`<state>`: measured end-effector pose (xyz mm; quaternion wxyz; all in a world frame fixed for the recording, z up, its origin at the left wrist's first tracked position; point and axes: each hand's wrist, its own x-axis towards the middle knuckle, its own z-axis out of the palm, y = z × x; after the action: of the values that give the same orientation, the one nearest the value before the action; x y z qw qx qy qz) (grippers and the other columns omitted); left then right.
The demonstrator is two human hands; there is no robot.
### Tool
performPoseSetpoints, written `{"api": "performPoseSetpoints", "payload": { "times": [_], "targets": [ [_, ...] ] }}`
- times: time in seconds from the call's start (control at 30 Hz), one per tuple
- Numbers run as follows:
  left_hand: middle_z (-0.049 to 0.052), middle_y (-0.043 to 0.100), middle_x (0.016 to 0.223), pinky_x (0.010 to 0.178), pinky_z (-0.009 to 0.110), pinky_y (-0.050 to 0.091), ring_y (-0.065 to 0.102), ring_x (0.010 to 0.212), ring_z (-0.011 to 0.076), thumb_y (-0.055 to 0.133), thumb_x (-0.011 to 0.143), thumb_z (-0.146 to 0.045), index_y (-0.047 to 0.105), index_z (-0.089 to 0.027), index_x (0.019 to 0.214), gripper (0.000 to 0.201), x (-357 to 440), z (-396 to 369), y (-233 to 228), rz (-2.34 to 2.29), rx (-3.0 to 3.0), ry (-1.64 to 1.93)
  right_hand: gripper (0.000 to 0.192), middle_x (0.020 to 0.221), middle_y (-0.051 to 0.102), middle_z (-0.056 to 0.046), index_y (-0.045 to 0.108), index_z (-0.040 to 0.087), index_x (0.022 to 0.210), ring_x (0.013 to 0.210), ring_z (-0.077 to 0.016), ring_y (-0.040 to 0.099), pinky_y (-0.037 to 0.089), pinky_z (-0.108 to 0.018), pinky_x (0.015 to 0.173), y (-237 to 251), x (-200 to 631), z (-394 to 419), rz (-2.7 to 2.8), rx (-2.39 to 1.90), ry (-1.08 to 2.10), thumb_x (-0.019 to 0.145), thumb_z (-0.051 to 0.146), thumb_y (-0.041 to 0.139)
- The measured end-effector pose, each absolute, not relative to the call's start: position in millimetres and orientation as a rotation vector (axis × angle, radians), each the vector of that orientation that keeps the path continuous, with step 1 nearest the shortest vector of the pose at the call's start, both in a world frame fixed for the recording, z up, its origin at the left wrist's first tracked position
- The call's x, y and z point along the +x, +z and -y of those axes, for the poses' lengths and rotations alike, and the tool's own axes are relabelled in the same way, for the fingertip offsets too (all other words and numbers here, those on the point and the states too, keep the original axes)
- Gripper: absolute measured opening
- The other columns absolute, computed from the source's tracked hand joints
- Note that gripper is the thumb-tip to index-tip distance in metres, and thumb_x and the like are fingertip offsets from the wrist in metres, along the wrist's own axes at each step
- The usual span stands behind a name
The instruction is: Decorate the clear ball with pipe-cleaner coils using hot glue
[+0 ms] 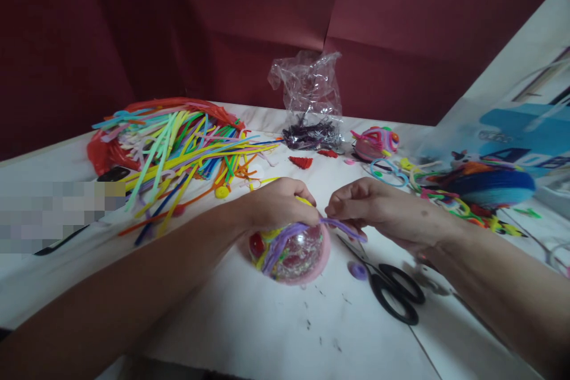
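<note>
A clear round ball (pixel 304 249) with a pink rim is in front of me, and purple and yellow pipe cleaners are wound over its left side. My left hand (pixel 285 205) grips it from above, fingers curled at its top; its fingertips are partly hidden. A purple pipe cleaner (pixel 342 228) runs off the ball to the right. My right hand (pixel 369 208) is closed at this strand, thumb and finger pinched near my left fingertips. Black-handled scissors (pixel 394 291) lie half open below my right hand, beside a small purple coil (pixel 357 271).
Loose coloured pipe cleaners (pixel 182 148) spill from a red bag at left. A clear plastic bag (pixel 312 107) with dark strands stands at the back. A colourful wrapped ball (pixel 376 142), a blue striped ball (pixel 490 184) and craft bits lie at right.
</note>
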<state>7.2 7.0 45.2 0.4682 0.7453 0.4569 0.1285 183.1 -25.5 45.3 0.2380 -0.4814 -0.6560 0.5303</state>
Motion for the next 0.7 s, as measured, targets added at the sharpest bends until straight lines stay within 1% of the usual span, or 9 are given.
{"api": "performPoseSetpoints", "payload": {
  "times": [0.13,0.27,0.33,0.4,0.5,0.6,0.7],
  "targets": [
    [-0.002,0.059,0.074,0.055,0.020,0.040,0.056,0.070,0.0140,0.058,0.057,-0.024,0.059,-0.019,0.086,0.030,5.7,-7.2,45.8,-1.111,1.798,0.310,0.033,0.046,0.045,0.000,0.048,0.012,0.052,0.044,-0.0078,0.038,0.031,-0.019,0.045,47.1,185.9,28.3,1.789,-1.319,1.464,0.067,0.037,0.064],
    [-0.002,0.059,0.074,0.054,0.020,0.040,0.056,0.069,0.0142,0.060,0.057,-0.024,0.060,-0.019,0.086,0.030,3.8,-8.4,45.6,-1.115,1.794,0.315,0.024,0.046,0.045,0.000,0.051,0.010,0.053,0.043,-0.0073,0.038,0.031,-0.019,0.045,50.3,187.1,31.6,1.816,-1.315,1.494,0.064,0.029,0.062],
    [-0.002,0.059,0.072,0.054,0.020,0.040,0.055,0.066,0.0135,0.060,0.057,-0.025,0.061,-0.019,0.087,0.030,2.7,-9.0,45.0,-1.111,1.792,0.312,0.023,0.046,0.045,0.000,0.051,0.011,0.053,0.043,-0.0069,0.038,0.030,-0.018,0.044,50.8,186.6,32.8,1.803,-1.300,1.493,0.064,0.028,0.061],
    [-0.003,0.058,0.069,0.052,0.020,0.039,0.054,0.062,0.0123,0.060,0.059,-0.025,0.060,-0.019,0.090,0.032,1.6,-9.7,44.2,-1.099,1.765,0.306,0.025,0.046,0.044,0.001,0.049,0.011,0.052,0.042,-0.0065,0.038,0.030,-0.017,0.042,50.3,185.2,33.4,1.759,-1.276,1.484,0.064,0.030,0.061],
    [-0.003,0.058,0.066,0.050,0.020,0.039,0.053,0.057,0.0112,0.061,0.060,-0.024,0.060,-0.018,0.092,0.032,0.1,-11.2,43.6,-1.067,1.700,0.299,0.027,0.046,0.043,0.001,0.047,0.012,0.052,0.041,-0.0064,0.038,0.032,-0.017,0.041,48.5,183.1,33.0,1.691,-1.234,1.500,0.064,0.032,0.061],
    [-0.002,0.059,0.068,0.051,0.020,0.040,0.054,0.059,0.0112,0.062,0.062,-0.023,0.059,-0.017,0.092,0.031,-1.1,-12.9,44.4,-1.043,1.656,0.302,0.025,0.051,0.050,-0.003,0.052,0.011,0.057,0.043,-0.0081,0.043,0.036,-0.018,0.043,47.1,183.6,31.5,1.672,-1.184,1.522,0.066,0.033,0.059],
    [-0.002,0.059,0.068,0.051,0.019,0.039,0.053,0.059,0.0111,0.062,0.063,-0.023,0.059,-0.017,0.091,0.029,-2.1,-14.5,45.0,-1.044,1.628,0.305,0.026,0.059,0.055,-0.006,0.059,0.009,0.069,0.048,-0.0097,0.046,0.039,-0.019,0.048,45.5,186.7,30.7,1.697,-1.141,1.502,0.069,0.034,0.058]
  ]
}}
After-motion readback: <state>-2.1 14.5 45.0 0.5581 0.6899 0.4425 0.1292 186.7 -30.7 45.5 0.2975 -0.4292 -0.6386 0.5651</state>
